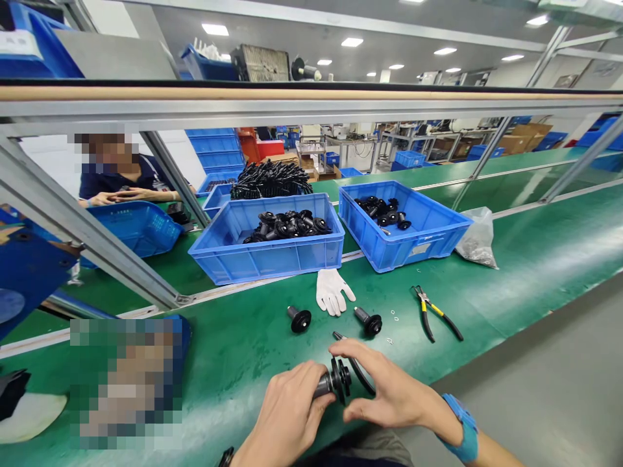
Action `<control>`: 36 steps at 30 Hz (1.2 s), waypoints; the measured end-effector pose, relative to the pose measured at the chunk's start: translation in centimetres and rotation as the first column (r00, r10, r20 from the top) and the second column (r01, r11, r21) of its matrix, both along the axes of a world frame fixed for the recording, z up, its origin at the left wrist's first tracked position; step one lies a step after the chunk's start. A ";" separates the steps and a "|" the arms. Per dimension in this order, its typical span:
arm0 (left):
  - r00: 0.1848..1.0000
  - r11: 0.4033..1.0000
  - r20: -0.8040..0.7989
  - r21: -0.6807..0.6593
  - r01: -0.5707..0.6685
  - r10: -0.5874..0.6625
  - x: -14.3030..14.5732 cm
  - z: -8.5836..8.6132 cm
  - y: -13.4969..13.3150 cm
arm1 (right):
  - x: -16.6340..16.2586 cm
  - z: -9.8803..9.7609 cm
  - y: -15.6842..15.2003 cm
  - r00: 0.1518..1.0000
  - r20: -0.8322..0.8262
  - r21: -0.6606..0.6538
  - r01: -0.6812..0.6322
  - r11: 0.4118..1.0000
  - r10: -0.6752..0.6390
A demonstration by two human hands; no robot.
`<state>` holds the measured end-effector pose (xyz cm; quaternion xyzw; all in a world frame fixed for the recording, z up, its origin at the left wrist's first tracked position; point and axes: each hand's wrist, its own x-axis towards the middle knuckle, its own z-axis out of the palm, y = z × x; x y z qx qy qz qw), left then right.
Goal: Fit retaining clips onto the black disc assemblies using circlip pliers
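Observation:
My left hand [294,402] is wrapped round the grey shaft of a black flanged shaft part [342,379], held level above the bench. Around the flange end, my right hand [384,383] has its thumb and fingers spread apart; whether a fingertip touches the rim I cannot tell. Partly hidden behind the right hand lies a tool with a black curved handle [363,375]. Two similar flanged shaft parts, one at left [299,319] and one at right [368,322], rest on the green bench just beyond my hands. Small pale rings [395,316] lie to their right.
Yellow-and-black pliers [435,314] lie at right. A white glove [333,292] sits before two blue bins, left [272,266] and right [413,250], holding black parts. A clear bag [477,240] stands beside them. Across the metal frame [126,220], a person [131,175] works.

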<state>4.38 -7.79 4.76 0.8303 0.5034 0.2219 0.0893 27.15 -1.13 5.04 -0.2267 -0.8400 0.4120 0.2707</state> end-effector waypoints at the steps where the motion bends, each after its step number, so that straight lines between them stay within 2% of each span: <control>1: 1.000 1.000 0.000 0.006 0.000 0.000 0.0 0.0 0.0 | 0.0 0.1 -0.1 1.000 0.016 -0.043 0.024 0.999 -0.024; 3: 1.000 1.000 0.000 0.018 0.003 -0.003 0.0 -0.1 -0.1 | -0.1 0.2 -0.2 0.996 0.072 -0.108 0.058 0.992 -0.050; 6: 1.000 0.999 0.001 0.037 0.009 -0.009 0.0 0.1 -0.1 | -0.3 0.4 -0.2 0.989 0.143 -0.127 0.053 0.990 -0.034; 11: 1.000 0.998 0.006 0.051 0.029 -0.030 0.0 0.8 -0.3 | -0.3 0.9 -0.5 0.997 0.071 -0.027 -0.001 1.000 0.003; 16: 0.999 0.996 0.009 0.072 0.048 -0.049 0.0 1.1 -0.3 | 0.0 1.2 -0.8 0.998 0.061 0.073 0.008 0.997 -0.013; 22: 0.999 0.997 0.007 0.074 0.038 -0.038 0.2 0.6 -0.4 | 0.2 0.5 -1.0 0.996 0.083 0.116 0.019 0.993 -0.029; 30: 1.000 0.988 -0.022 0.153 0.026 -0.023 0.5 -0.4 -0.4 | -0.4 -1.4 -1.0 0.999 0.042 0.196 0.009 0.981 -0.018; 36: 1.000 0.990 0.007 0.140 0.020 -0.021 0.2 -0.2 -0.1 | -0.3 -0.8 -0.8 0.999 0.038 0.246 -0.017 0.969 0.008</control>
